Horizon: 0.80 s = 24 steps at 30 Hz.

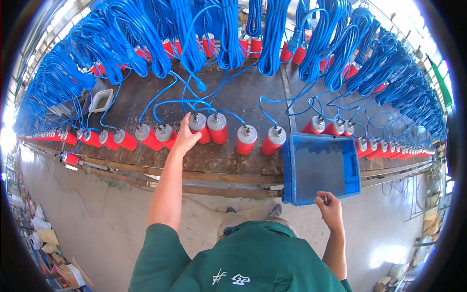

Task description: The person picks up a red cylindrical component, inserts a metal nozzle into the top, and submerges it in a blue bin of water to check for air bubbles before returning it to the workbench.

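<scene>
My left hand [184, 140] is at the left side of a red cylinder with a silver metal cap [198, 121], its thumb across the front and its fingers along the far side, gripping it. A second red cylinder [218, 128] stands upright right beside that one. Blue cables run from the fittings on the caps. Over the near edge of a blue plastic bin [288, 170], my right hand [332, 212] is closed with a small dark metal piece [325, 199] between thumb and fingers; its exact kind is too small to tell. Two more red cylinders [246, 139] stand between the left hand and the bin.
Rows of similar red cylinders line the dark workbench [228, 168] on both sides. Thick coiled blue cable bundles [182, 34] hang along the back, with loose cables crossing the top. A white rectangular frame [101, 101] lies at the left. The bin overhangs the bench's front edge.
</scene>
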{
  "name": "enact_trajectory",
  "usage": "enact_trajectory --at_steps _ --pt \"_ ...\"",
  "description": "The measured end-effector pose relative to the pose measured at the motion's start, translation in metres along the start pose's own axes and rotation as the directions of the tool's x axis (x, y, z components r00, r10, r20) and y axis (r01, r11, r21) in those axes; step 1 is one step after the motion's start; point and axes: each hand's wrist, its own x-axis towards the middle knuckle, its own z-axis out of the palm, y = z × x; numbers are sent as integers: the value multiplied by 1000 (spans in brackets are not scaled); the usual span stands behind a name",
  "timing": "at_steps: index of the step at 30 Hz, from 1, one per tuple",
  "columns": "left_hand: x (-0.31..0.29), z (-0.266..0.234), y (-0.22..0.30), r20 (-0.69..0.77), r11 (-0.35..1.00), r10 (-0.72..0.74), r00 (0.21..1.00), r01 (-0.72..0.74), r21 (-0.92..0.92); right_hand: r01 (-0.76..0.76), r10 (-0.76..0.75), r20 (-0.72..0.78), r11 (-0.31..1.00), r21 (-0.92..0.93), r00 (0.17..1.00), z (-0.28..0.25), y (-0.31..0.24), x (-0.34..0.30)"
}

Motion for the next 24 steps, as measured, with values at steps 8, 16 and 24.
enact_trajectory --at_steps 8,16,24 --pt "19 -3 42 201 940 55 978 -118 321 -28 29 21 998 -47 999 -15 15 -3" --pt "-73 41 41 -323 890 204 924 -38 454 -62 63 37 998 -18 997 -35 30 7" --pt "-182 44 97 -450 981 -118 885 174 85 -37 33 151 999 24 988 -62 29 43"
